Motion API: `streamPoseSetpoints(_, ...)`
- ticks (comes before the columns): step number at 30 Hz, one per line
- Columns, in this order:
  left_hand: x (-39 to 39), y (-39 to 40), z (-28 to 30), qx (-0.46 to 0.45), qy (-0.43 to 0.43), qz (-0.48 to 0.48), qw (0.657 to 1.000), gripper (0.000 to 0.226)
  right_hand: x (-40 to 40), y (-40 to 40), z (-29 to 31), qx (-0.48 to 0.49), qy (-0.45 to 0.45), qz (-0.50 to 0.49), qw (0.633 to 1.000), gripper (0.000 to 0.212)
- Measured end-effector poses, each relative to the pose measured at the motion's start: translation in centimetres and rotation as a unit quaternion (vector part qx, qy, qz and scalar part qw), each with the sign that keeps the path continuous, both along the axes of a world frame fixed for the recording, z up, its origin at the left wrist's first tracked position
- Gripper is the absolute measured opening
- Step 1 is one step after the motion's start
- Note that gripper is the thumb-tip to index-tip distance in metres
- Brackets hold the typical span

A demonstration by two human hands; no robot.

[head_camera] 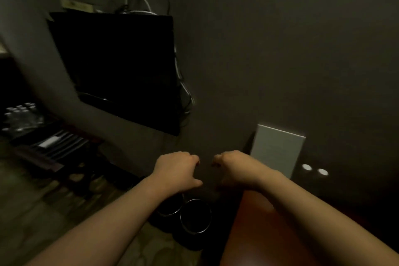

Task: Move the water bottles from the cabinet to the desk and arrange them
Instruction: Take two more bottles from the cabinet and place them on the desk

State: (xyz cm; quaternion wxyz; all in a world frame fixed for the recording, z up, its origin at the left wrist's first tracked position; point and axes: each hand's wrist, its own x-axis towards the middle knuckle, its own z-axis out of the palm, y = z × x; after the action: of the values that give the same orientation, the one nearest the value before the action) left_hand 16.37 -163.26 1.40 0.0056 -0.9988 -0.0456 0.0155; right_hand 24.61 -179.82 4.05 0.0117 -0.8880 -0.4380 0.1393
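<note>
Several water bottles with white caps stand in a group at the far left, on a dark low cabinet. The reddish-brown desk fills the lower right. Two small white round caps show at the desk's far right; whatever is under them is too dark to make out. My left hand and my right hand are stretched out side by side at the centre, above the desk's left edge. Both have their fingers curled under and hold nothing visible.
A black wall-mounted screen with dangling cables hangs at the upper left. A white box stands at the back of the desk against the wall. Two round bins with metal rims sit on the patterned floor beside the desk.
</note>
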Motion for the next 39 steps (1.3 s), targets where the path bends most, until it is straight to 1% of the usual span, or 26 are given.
streamPoseSetpoints(2, -4.0, 4.1, 0.5, 0.013, -0.002, 0.021, 1.0, 0.058, -2.6, 4.3, 0.3, 0.0, 0.008, 0.031, 0.999, 0.068)
streamPoseSetpoints(6, -11.6, 12.0, 0.9, 0.031, -0.005, 0.065, 0.997, 0.058, -7.7, 12.7, 0.5, 0.016, -0.008, 0.079, 0.997, 0.07)
streamPoseSetpoints(10, -17.8, 19.4, 1.3, 0.045, 0.004, 0.121, 0.992, 0.058, -11.9, 20.4, 0.6, 0.024, -0.035, 0.124, 0.991, 0.075)
streamPoseSetpoints(12, -20.3, 22.6, 1.3, 0.047, 0.012, 0.15, 0.987, 0.059, -13.4, 24.0, 0.5, 0.024, -0.034, 0.139, 0.989, 0.076)
streamPoseSetpoints(18, -24.9, 31.4, 1.4, 0.031, 0.012, 0.227, 0.973, 0.063, -15.2, 34.2, 0.2, -0.001, -0.049, 0.191, 0.98, 0.064)
streamPoseSetpoints(22, -25.2, 37.7, 1.1, 0.014, -0.002, 0.265, 0.964, 0.064, -14.5, 41.4, -0.1, -0.001, -0.051, 0.226, 0.973, 0.06)
streamPoseSetpoints(25, -24.1, 42.9, 0.5, 0.013, -0.009, 0.281, 0.959, 0.069, -13.0, 47.1, -0.3, -0.005, -0.059, 0.254, 0.965, 0.059)
streamPoseSetpoints(28, -22.1, 49.1, 0.1, 0.02, -0.006, 0.296, 0.955, 0.07, -10.7, 53.6, -0.2, -0.004, -0.065, 0.272, 0.96, 0.061)
streamPoseSetpoints(32, -18.9, 58.2, 0.5, 0.024, -0.025, 0.316, 0.948, 0.076, -7.1, 63.5, 0.2, 0.007, -0.064, 0.292, 0.954, 0.068)
streamPoseSetpoints(34, -17.4, 62.4, 0.9, 0.025, -0.029, 0.332, 0.942, 0.079, -5.3, 68.5, 0.3, 0.01, -0.07, 0.302, 0.951, 0.075)
streamPoseSetpoints(37, -16.0, 68.5, 1.4, 0.024, -0.045, 0.351, 0.935, 0.078, -3.2, 75.5, 0.4, 0.013, -0.071, 0.321, 0.944, 0.085)
streamPoseSetpoints(39, -15.6, 72.2, 1.4, 0.016, -0.057, 0.362, 0.93, 0.077, -2.3, 79.8, 0.5, 0.02, -0.067, 0.332, 0.941, 0.087)
